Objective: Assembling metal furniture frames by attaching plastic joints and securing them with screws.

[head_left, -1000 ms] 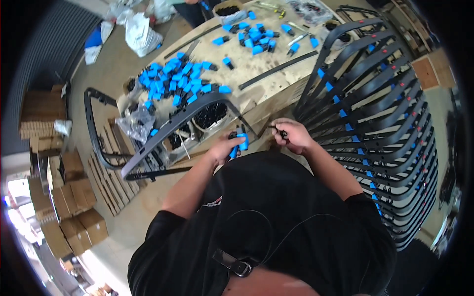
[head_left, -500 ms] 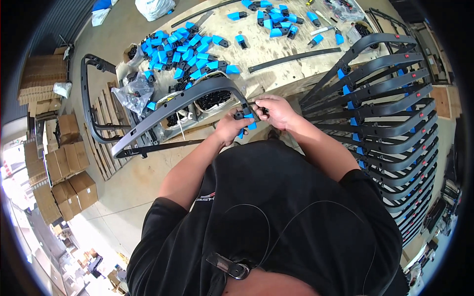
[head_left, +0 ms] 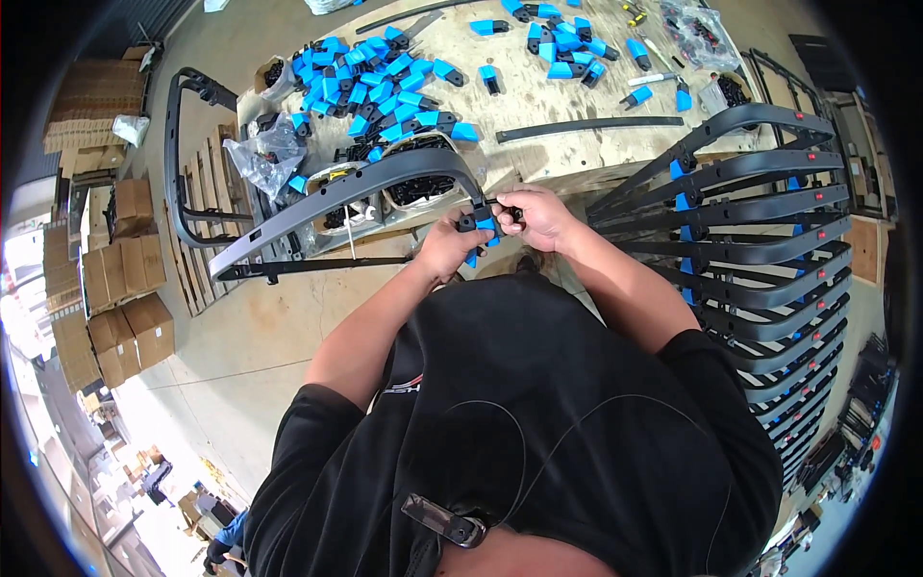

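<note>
With the left hand gripping the long curved grey plastic bar at the bench's near edge, the right hand, pinching the small blue-and-black plastic clip, should seat it squarely.

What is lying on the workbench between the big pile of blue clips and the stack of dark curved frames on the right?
In the head view, a long dark strip lies on the bare wooden workbench between the blue clips and the stacked frames.

A workshop or small assembly floor. Bare concrete floor, a raw plywood tabletop strewn with blue plastic clips and bagged small parts. Stacks of brown cardboard boxes along the left wall, wooden pallets beside the tabletop, and a long row of identical dark curved frames racked on the right.
</note>
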`<state>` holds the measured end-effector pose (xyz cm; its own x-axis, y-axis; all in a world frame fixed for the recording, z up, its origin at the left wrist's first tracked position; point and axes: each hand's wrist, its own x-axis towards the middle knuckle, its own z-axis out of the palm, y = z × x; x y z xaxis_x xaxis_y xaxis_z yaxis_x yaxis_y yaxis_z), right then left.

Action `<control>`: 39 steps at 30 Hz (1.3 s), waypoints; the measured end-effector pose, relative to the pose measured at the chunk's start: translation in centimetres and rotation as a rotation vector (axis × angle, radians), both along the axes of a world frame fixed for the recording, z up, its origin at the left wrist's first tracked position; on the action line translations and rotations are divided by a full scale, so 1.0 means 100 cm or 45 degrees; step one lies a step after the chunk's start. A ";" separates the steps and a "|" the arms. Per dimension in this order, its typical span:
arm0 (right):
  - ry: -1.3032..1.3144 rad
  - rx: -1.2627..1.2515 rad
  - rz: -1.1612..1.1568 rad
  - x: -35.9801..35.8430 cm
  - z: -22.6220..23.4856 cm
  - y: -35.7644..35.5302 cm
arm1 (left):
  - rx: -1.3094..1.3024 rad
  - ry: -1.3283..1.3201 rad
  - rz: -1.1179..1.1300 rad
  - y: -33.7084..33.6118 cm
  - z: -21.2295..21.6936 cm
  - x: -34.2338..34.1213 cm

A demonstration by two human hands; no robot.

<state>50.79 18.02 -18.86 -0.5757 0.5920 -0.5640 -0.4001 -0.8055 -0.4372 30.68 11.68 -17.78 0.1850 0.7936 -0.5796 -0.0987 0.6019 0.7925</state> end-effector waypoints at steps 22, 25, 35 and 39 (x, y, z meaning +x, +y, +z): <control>-0.733 0.393 0.234 -0.026 -0.008 0.000 | -0.115 0.168 0.020 -0.006 0.017 0.008; -0.673 0.400 0.152 -0.029 -0.009 -0.006 | -0.085 0.152 0.032 -0.007 0.015 0.007; -0.591 0.310 0.535 -0.014 -0.012 0.011 | -0.045 0.106 0.243 -0.014 0.002 0.001; -0.043 -0.039 0.368 0.008 0.011 0.007 | -0.149 0.284 0.268 -0.015 0.017 -0.010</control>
<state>51.61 18.76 -17.79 -0.6986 0.3887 -0.6007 -0.1377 -0.8970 -0.4201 29.67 10.20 -16.07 -0.1177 0.7264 -0.6772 -0.0627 0.6751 0.7350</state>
